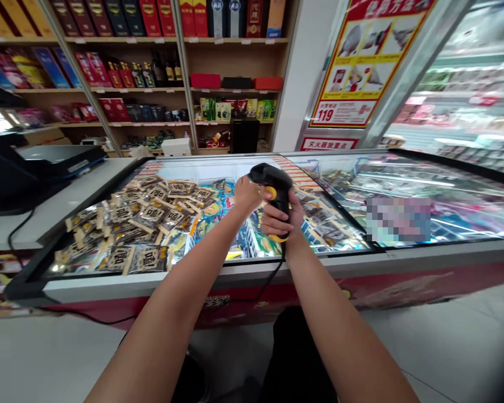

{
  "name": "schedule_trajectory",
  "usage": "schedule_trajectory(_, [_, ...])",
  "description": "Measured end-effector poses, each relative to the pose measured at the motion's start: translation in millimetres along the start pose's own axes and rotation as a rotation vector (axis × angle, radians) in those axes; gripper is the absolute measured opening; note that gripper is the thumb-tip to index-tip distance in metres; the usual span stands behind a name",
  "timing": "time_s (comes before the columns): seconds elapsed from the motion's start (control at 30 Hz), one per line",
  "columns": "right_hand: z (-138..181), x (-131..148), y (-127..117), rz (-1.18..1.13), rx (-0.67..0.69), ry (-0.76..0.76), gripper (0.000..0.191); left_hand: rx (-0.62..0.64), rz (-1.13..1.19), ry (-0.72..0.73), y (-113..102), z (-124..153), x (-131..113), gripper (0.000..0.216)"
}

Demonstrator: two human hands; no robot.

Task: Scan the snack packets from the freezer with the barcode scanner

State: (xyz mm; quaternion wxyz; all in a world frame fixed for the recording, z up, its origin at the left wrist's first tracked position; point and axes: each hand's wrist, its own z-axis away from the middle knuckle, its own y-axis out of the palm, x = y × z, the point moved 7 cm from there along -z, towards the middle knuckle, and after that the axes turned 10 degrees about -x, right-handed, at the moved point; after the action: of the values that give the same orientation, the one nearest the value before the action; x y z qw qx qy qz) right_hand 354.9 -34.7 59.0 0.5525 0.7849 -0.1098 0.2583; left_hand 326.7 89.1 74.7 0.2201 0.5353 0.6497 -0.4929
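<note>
Gripping the barcode scanner (273, 187) by its handle above the freezer lid (218, 168), the right hand (282, 219) wraps fingers closed; the left hand (247, 194) steadies its head, apparently pinching, nose pointing down at the packets (147, 215).

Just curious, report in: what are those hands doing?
Right hand grips scanner handle. Left hand on its head. Held over freezer lid; cord hanging below.

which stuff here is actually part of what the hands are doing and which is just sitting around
In hand:
- barcode scanner, gripped by the right hand, left hand on its head
- scanner cable hanging down
- chest freezer under the hands

Lying about:
- snack packets under the glass
- shelves of boxes
- red and yellow poster
- black till equipment
</note>
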Motion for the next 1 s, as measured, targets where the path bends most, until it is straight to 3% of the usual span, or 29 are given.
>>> schedule_trajectory(0.1, [4, 0, 14, -0.087, 0.139, 0.045, 0.034, -0.061, -0.456, 0.177, -42, 0, 5, 0.035])
schedule_trajectory(0.17, [5, -1, 18, -0.091, 0.167, 0.077, 0.032, -0.088, -0.662, 0.154, -74, 1, 19, 0.043])
schedule_trajectory(0.33, [3, 1, 1, 0.160, -0.169, 0.012, 0.041, -0.201, -0.880, -0.087, -155, -3, 66, 0.055])
schedule_trajectory(0.43, [4, 1, 1, 0.244, -0.263, 0.000, 0.044, -0.206, -0.940, -0.191, -187, -8, 89, 0.051])
schedule_trajectory(0.67, [3, -4, 12, 0.210, -0.164, 0.036, 0.039, -0.187, -1.002, -0.158, -200, -13, 100, 0.053])
schedule_trajectory(0.87, [3, -4, 3, 0.258, -0.236, 0.046, 0.043, -0.308, -0.922, -0.128, -207, -7, 87, 0.039])
schedule_trajectory(1.0, [2, -5, 4, 0.165, -0.137, 0.063, 0.040, -0.408, -0.868, -0.094, -218, -6, 73, 0.043])
